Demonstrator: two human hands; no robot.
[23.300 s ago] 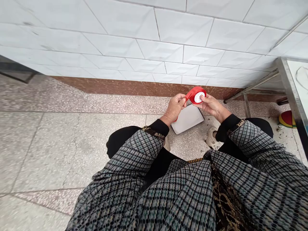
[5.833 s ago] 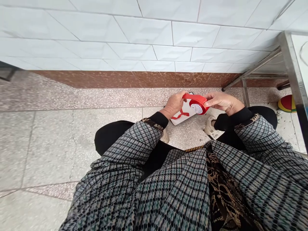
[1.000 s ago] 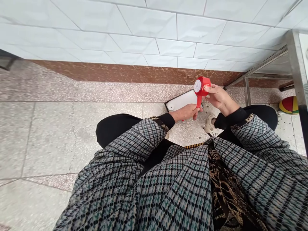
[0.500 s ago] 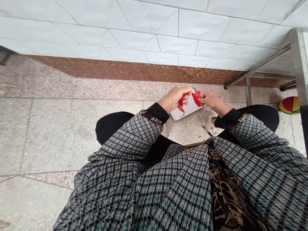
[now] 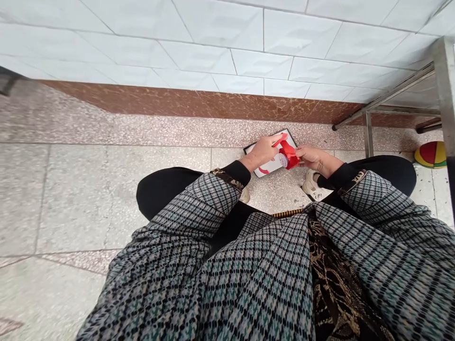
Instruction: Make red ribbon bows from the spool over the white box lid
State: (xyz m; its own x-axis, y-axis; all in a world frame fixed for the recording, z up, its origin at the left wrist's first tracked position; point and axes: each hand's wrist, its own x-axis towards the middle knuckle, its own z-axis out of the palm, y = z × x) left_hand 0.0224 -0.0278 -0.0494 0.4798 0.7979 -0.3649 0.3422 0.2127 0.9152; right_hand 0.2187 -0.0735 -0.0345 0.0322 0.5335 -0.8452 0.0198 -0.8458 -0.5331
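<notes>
Low in front of me, over the floor, both hands work with a red ribbon. My right hand (image 5: 315,158) pinches the ribbon roll (image 5: 292,159), whose pale round core faces left. A stretch of red ribbon runs from the roll up to my left hand (image 5: 261,152), which is closed on it with the fingers partly hidden. Beneath the hands lies a flat white box or tray (image 5: 271,166) with a dark rim, tilted at an angle on the floor. A curl of red ribbon (image 5: 263,171) shows below my left hand, over the white surface.
A tiled wall (image 5: 199,59) with a brown skirting (image 5: 170,103) rises just ahead. Metal frame legs (image 5: 368,135) stand at right, near a red and yellow ball (image 5: 431,154). My shoe (image 5: 313,184) is close to the right hand. Small dark scraps lie on the floor.
The ribbon roll has turned so that its pale core shows. My left hand has shifted slightly down and left, and more of the box's dark rim is visible.
</notes>
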